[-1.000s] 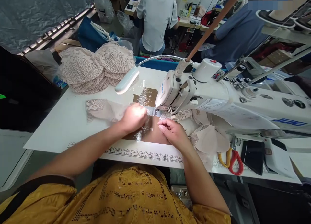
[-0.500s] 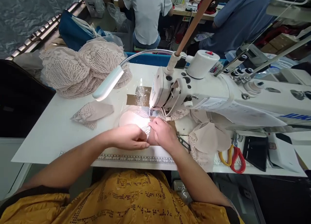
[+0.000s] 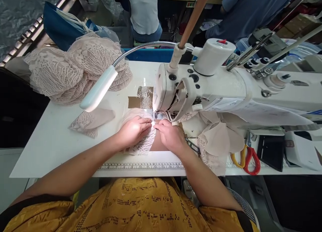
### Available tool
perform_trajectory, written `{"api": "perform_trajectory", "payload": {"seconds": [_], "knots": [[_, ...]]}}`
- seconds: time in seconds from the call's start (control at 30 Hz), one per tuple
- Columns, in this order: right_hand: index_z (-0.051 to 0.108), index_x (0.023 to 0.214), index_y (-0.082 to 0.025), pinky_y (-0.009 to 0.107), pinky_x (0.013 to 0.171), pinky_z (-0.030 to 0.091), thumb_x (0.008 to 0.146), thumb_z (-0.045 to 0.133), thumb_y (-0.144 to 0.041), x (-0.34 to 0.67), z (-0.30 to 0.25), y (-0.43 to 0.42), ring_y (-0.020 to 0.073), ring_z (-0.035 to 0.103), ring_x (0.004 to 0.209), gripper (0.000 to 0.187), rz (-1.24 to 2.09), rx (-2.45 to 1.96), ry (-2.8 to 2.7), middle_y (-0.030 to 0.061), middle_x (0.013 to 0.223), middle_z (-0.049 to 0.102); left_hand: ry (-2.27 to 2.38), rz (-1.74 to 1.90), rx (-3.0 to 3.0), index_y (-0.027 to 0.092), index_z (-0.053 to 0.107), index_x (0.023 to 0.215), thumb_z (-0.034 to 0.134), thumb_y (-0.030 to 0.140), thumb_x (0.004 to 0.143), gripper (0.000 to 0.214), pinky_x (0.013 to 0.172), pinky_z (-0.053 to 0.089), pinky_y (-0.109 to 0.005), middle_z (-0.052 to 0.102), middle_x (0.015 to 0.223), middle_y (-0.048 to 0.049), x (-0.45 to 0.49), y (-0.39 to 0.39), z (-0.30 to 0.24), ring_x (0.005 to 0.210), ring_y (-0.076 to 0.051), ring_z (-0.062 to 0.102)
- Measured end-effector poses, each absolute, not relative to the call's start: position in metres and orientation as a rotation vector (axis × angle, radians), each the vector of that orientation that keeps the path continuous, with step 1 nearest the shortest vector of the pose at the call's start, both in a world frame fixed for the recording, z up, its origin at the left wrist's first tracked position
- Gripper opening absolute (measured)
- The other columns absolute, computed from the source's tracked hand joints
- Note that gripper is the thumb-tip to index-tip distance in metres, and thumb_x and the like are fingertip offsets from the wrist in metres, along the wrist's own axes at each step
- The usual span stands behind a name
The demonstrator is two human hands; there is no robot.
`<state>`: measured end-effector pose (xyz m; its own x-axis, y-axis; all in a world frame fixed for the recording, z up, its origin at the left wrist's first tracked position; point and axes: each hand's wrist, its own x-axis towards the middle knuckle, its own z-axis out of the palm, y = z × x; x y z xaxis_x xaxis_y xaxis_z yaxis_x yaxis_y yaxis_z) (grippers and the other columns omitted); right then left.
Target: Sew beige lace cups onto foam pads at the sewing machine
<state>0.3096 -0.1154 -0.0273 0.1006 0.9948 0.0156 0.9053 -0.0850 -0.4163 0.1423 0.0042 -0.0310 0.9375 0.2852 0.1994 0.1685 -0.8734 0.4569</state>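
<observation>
While left hand (image 3: pixel 134 129), right hand (image 3: pixel 170 135) pinch it | lace piece (image 3: pixel 146 145) lies lengthwise toward machine (image 3: pixel 176 88)

This is a garment sewing workshop. A white industrial sewing machine (image 3: pixel 226 91) stands on a long white counter (image 3: pixel 50 138), with a gooseneck lamp (image 3: pixel 98 89) bent over its needle end, where a lace piece (image 3: pixel 144 146) lies. A measuring scale (image 3: pixel 141 166) runs along the counter's front edge. A heap of beige lace (image 3: pixel 72 67) sits far left, and cut fabric pieces (image 3: pixel 221 141) and scissors (image 3: pixel 248 158) lie to the right. Behind, other people (image 3: pixel 143 10) sit with their backs turned.
</observation>
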Motion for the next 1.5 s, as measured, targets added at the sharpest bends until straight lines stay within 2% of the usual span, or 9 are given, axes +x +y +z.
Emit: {"api": "perform_trajectory", "payload": {"seconds": [0.1,0.2,0.3,0.4,0.53,0.63,0.77,0.97,1.5], "knots": [[0.073,0.107,-0.027,0.026,0.065,0.041,0.092,0.041,-0.014,0.311,-0.026,-0.114,0.0159,0.061,0.077,0.037,0.472,-2.037,-1.818,0.0024,0.106,0.069,0.31,0.295,2.62,0.013,0.069,0.102,0.051,0.023,0.093,0.022,0.093,0.05,-0.045,0.063,0.122,-0.0163,0.138,-0.003,-0.015,0.11,-0.028,0.057],[0.073,0.107,-0.025,0.027,0.068,0.044,0.092,0.041,-0.014,0.313,-0.023,-0.113,0.0167,0.063,0.081,0.037,0.538,-2.015,-1.781,0.0033,0.109,0.069,0.137,0.063,2.449,0.016,0.069,0.086,0.06,0.021,0.088,0.01,0.099,0.046,-0.041,0.066,0.112,-0.012,0.124,-0.012,0.008,0.114,-0.027,0.056],[0.073,0.106,-0.024,0.028,0.07,0.045,0.092,0.041,-0.013,0.313,-0.022,-0.112,0.0174,0.064,0.083,0.037,0.566,-2.01,-1.761,0.0032,0.111,0.069,-0.092,-0.312,2.123,0.02,0.069,0.088,0.067,0.021,0.084,0.005,0.079,0.053,-0.027,0.071,0.089,-0.0045,0.108,-0.02,0.033,0.087,-0.019,0.066],[0.073,0.105,-0.024,0.028,0.069,0.045,0.091,0.042,-0.012,0.313,-0.023,-0.112,0.018,0.064,0.084,0.036,0.542,-2.015,-1.765,0.0027,0.111,0.069,-0.194,-0.46,1.885,0.02,0.068,0.1,0.062,0.022,0.088,0.014,0.067,0.053,-0.021,0.072,0.089,-0.0036,0.104,-0.022,0.047,0.076,-0.015,0.067],[0.073,0.106,-0.024,0.027,0.069,0.043,0.092,0.042,-0.014,0.311,-0.029,-0.114,0.0175,0.063,0.082,0.036,0.45,-2.019,-1.818,0.0039,0.105,0.07,0.13,0.036,2.265,0.016,0.066,0.11,0.047,0.023,0.096,0.024,0.081,0.053,-0.03,0.07,0.106,-0.0101,0.121,-0.015,0.025,0.092,-0.018,0.065],[0.072,0.108,-0.024,0.027,0.069,0.042,0.094,0.042,-0.016,0.309,-0.032,-0.116,0.0178,0.06,0.082,0.035,0.33,-2.028,-1.884,0.0045,0.1,0.069,0.256,0.343,2.642,0.014,0.064,0.119,0.045,0.024,0.097,0.031,0.083,0.053,-0.04,0.065,0.124,-0.0149,0.135,-0.004,-0.01,0.099,-0.024,0.062],[0.072,0.109,-0.023,0.028,0.068,0.039,0.094,0.04,-0.015,0.307,-0.034,-0.116,0.0188,0.058,0.08,0.037,0.219,-2.079,-1.942,0.0059,0.096,0.068,0.217,0.4,2.791,0.012,0.065,0.12,0.045,0.024,0.098,0.032,0.081,0.053,-0.041,0.064,0.126,-0.0152,0.143,0.009,-0.036,0.095,-0.024,0.059],[0.069,0.115,-0.023,0.03,0.066,0.037,0.094,0.038,-0.014,0.306,-0.037,-0.113,0.0199,0.056,0.079,0.039,0.125,-2.179,-1.918,0.0064,0.1,0.068,0.131,0.46,2.8,0.009,0.065,0.121,0.042,0.023,0.099,0.034,0.086,0.054,-0.042,0.065,0.125,-0.0156,0.153,0.021,-0.041,0.103,-0.025,0.059],[0.063,0.129,-0.023,0.03,0.068,0.038,0.094,0.038,-0.016,0.301,-0.037,-0.112,0.0206,0.056,0.087,0.043,0.171,-2.26,-1.91,0.0068,0.105,0.066,0.028,0.56,2.796,0.014,0.066,0.121,0.047,0.024,0.096,0.032,0.084,0.055,-0.04,0.067,0.124,-0.0122,0.157,0.042,-0.048,0.103,-0.025,0.061]]}}
